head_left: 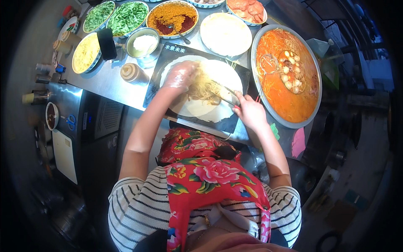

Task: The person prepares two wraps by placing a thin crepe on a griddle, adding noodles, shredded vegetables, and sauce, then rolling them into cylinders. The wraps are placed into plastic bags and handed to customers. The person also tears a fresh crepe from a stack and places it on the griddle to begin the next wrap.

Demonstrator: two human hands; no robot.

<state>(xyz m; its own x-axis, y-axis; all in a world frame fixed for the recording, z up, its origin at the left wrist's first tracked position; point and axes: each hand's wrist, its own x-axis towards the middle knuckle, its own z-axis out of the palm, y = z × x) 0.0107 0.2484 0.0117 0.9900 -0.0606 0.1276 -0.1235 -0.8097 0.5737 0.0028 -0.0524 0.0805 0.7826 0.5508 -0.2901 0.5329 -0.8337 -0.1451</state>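
Observation:
A pale round flatbread lies flat on a black square board in front of me. Light yellow shreds are heaped on its middle. My left hand, in a clear plastic glove, is over the far left of the heap, its fingers closed around some shreds; glare blurs their tips. From the right, my bare right hand grips a pair of thin dark sticks with red parts, which look like chopsticks. Their tips reach into the heap.
A big round tray of orange-red broth stands at right. Behind are bowls of chopped greens, orange crumbs and white shreds. At left are yellow shreds, a phone, a metal pot and a squeeze bottle.

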